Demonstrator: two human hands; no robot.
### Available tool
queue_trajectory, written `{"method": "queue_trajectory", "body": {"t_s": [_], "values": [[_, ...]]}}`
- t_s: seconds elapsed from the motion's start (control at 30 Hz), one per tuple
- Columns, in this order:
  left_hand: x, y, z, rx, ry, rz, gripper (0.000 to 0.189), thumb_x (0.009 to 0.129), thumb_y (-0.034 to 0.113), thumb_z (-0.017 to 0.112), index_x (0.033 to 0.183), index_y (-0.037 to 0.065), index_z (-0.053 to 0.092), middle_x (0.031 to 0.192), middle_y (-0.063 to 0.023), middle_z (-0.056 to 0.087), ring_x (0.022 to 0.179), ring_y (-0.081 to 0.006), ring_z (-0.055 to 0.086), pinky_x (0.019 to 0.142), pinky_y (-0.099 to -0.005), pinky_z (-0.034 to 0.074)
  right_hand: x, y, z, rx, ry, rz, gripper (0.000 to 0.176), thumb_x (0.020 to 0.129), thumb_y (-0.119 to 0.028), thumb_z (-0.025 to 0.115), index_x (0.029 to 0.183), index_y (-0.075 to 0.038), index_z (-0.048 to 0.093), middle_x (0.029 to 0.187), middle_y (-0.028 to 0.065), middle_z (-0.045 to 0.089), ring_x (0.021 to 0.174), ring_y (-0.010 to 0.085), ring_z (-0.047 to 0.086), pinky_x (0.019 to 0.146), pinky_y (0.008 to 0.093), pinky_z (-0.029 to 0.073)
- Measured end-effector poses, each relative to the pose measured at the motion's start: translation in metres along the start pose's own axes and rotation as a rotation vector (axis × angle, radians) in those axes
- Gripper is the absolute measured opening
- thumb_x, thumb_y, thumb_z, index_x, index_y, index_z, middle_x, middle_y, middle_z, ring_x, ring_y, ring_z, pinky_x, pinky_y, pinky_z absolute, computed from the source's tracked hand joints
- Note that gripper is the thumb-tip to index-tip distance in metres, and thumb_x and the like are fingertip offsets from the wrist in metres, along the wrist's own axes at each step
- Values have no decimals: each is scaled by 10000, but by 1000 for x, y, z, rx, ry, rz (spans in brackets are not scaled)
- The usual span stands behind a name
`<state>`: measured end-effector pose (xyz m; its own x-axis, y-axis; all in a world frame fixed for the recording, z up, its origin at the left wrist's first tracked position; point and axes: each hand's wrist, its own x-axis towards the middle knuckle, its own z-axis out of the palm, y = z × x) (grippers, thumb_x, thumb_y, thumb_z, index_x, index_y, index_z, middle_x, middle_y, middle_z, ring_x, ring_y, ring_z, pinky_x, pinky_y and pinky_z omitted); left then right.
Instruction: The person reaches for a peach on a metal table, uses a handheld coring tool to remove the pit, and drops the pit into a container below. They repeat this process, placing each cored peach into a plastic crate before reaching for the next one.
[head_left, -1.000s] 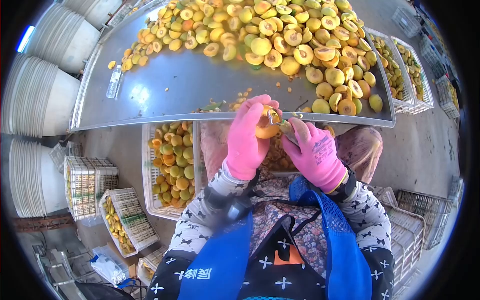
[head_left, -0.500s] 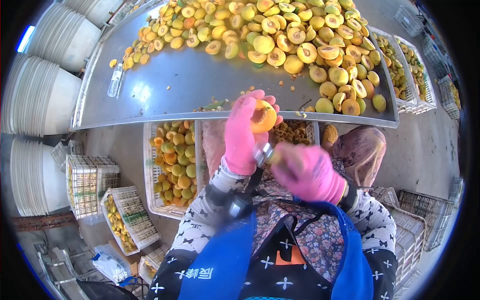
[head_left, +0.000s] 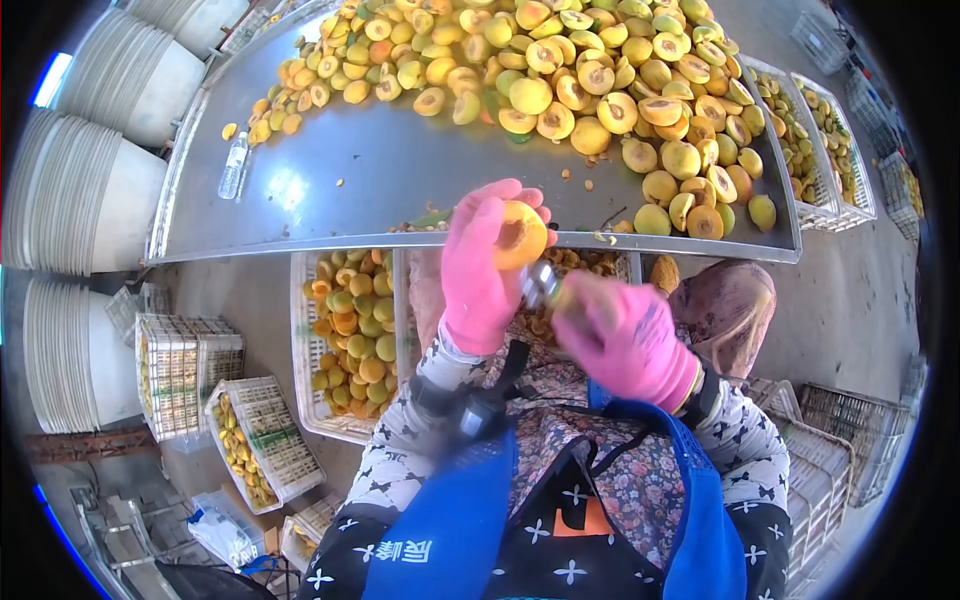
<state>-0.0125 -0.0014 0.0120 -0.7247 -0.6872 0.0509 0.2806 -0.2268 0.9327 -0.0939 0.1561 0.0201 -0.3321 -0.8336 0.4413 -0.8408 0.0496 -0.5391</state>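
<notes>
My left hand (head_left: pixel 480 270), in a pink glove, holds a yellow peach half (head_left: pixel 522 236) just in front of the table edge. The cut face with its dark hollow is turned toward me. Closed round the handle of a small metal-headed pitting tool (head_left: pixel 542 284), my right hand (head_left: pixel 628 338) is gloved in pink too and smeared by motion. The tool's shiny head sits just below the peach half; its handle is mostly hidden in my fingers. Under my hands, a crate of pitted scraps (head_left: pixel 582 262) shows partly.
A metal table (head_left: pixel 330 205) bears a large heap of halved peaches (head_left: pixel 560 90) and a water bottle (head_left: pixel 233 168). Below its edge stands a crate of peach halves (head_left: pixel 300 395). More crates (head_left: pixel 190 375) stand on both sides, with stacked white tubs (head_left: pixel 85 190) at far left.
My right hand has shifted slightly right and down, and the tool's head has moved a little up and right. The peach half stays in my left hand, slightly further left.
</notes>
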Motion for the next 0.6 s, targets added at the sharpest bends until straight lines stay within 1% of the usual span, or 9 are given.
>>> {"method": "queue_trajectory", "body": {"t_s": [0.03, 0.07, 0.1, 0.13, 0.23, 0.3, 0.4, 0.5, 0.6], "values": [[-1, 0, -1, -98, -3, -23, 391, 1055, 297, 433, 1297, -7, 481, 1203, -188, 606, 1058, -286, 630, 912, -403, 534, 5, 3, 0, 13, 74, 53, 313, 827, -219, 714, 1068, -79, 570, 756, 75, 605, 663, 271, 640, 591, 402, 487], [-1, -2, 0, -198, -10, -45, 399, 1058, 308, 426, 1297, -8, 480, 1207, -189, 604, 1070, -288, 626, 915, -408, 534, 8, 7, 0, -60, 74, 38, 335, 846, -209, 699, 1120, -65, 570, 841, 86, 647, 711, 283, 655, 612, 401, 495], [0, -4, 3, -298, -23, -67, 408, 1060, 318, 418, 1297, -8, 480, 1211, -191, 603, 1083, -290, 621, 917, -414, 534, 11, 8, 1, -80, 75, 42, 345, 849, -206, 696, 1138, -68, 568, 851, 83, 649, 718, 282, 656, 623, 404, 497], [-1, -2, 9, -284, -4, -79, 395, 1050, 303, 423, 1262, -20, 504, 1189, -170, 592, 1032, -260, 608, 887, -394, 524, 14, 8, 2, -100, 77, 49, 356, 852, -204, 693, 1156, -70, 566, 860, 79, 652, 725, 281, 658, 634, 407, 499], [-1, -11, 5, -44, -61, 81, 368, 1042, 279, 450, 1253, -16, 510, 1185, -164, 590, 1037, -255, 605, 888, -378, 517, 16, 11, 5, -181, 46, 70, 397, 851, -209, 694, 1202, -76, 562, 883, 78, 654, 761, 278, 661, 671, 408, 495], [-3, -8, 10, -181, -14, 2, 332, 1026, 237, 493, 1247, -10, 515, 1180, -159, 588, 1029, -248, 606, 889, -376, 515, 14, 12, 6, -214, -23, 125, 424, 830, -198, 724, 1204, -60, 580, 926, 102, 661, 820, 299, 655, 694, 399, 492], [-5, -10, 12, -256, 28, -86, 295, 1009, 184, 526, 1250, 13, 522, 1179, -158, 602, 1039, -245, 609, 898, -383, 523, 8, 22, 17, -265, -57, 104, 356, 838, -189, 707, 1144, -64, 576, 891, 98, 656, 766, 312, 650, 675, 410, 492], [-9, -13, 12, -261, 40, -115, 277, 985, 144, 568, 1236, 28, 537, 1164, -148, 615, 1025, -238, 616, 890, -391, 534, 6, 23, 18, -217, -209, 184, 280, 846, -163, 688, 1062, -58, 544, 854, 124, 647, 730, 343, 649, 643, 435, 494], [-10, -19, 17, -264, 127, -151, 270, 978, 140, 586, 1221, 30, 545, 1149, -139, 621, 1002, -239, 627, 876, -395, 546, -3, 22, 29, 89, -180, 211, 261, 851, -149, 674, 1024, -53, 503, 818, 152, 630, 702, 376, 640, 614, 461, 493]]}}
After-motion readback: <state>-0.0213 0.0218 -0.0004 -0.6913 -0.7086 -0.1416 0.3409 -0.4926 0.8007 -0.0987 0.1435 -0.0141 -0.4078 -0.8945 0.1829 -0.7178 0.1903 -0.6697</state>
